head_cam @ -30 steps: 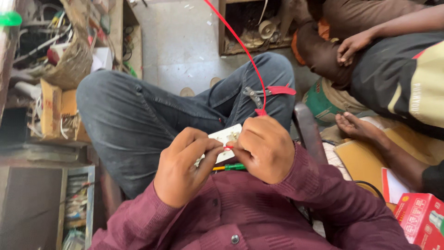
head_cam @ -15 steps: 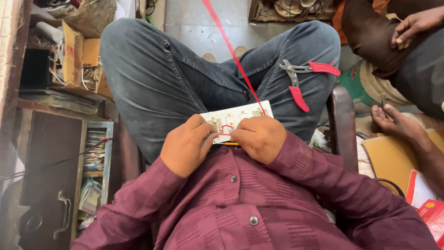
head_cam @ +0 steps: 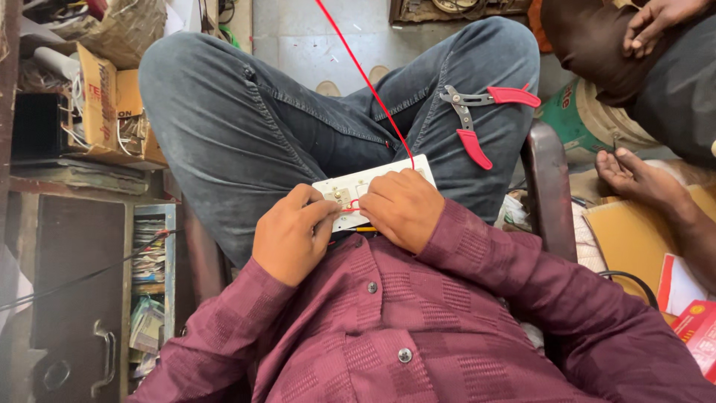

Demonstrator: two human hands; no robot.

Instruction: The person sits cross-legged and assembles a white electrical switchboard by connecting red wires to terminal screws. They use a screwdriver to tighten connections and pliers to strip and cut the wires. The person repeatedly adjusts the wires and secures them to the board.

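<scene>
Hands, left [head_cam: 291, 237] and right [head_cam: 403, 209], both grip white switch plate [head_cam: 350, 190] with red wire [head_cam: 365, 75]

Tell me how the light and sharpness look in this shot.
Head view: soft even daylight, no harsh glare; the hands, left and right, on the white switch plate are sharp, as are the red-handled pliers; wide-angle lens bends the edges.
</scene>
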